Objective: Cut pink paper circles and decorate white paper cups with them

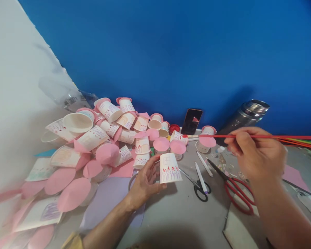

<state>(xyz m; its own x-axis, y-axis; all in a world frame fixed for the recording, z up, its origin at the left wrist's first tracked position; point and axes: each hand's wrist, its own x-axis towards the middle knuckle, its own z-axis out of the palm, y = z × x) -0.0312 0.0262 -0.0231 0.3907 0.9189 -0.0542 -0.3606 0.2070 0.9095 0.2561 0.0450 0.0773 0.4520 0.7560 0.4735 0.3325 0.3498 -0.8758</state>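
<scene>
My left hand grips a white paper cup that stands upside down in the fingers, painted with purple strokes, red dabs and a faint window outline. Raised at the right, my right hand pinches a thin paintbrush with a red handle. Its red-tipped bristles point left, above the held cup and in front of another decorated cup on the table. The brush tip and the held cup are apart.
Many decorated cups with pink paper discs pile up on the left. Black-handled scissors, white markers and red-handled scissors lie ahead. A phone leans on the blue wall; a metal flask stands right.
</scene>
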